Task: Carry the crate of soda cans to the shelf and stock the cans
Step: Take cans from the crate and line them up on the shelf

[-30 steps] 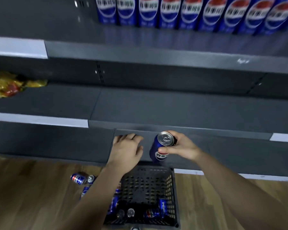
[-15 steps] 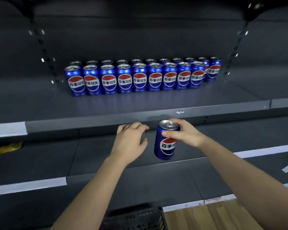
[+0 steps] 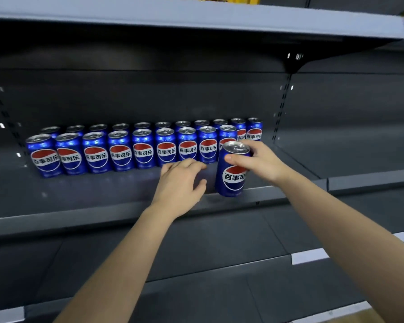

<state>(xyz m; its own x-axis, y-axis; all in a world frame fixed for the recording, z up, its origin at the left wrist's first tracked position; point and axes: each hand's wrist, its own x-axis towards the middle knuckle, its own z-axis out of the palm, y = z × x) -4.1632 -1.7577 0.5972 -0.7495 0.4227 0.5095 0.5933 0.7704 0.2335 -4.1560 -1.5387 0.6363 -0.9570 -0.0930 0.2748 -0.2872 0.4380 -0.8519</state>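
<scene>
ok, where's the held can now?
Head view, right of centre: right hand grips the can over the shelf lip, before the right end of the front row.

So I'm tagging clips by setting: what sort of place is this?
Probably a shop aisle: tiered dark shelving, two rows of identical soda cans, and the right hand holding another can.

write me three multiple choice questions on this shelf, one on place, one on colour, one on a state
1. Where is the held can relative to the stocked cans? A at their left end B before their right end C behind them
2. Main colour of the stocked cans? A green B blue C yellow
3. The left hand is: A gripping a can B a fist C open, holding nothing
Answers: 1 B, the right hand holds it before the right-end cans; 2 B, blue bodies; 3 C, relaxed fingers over the shelf, nothing held.
</scene>
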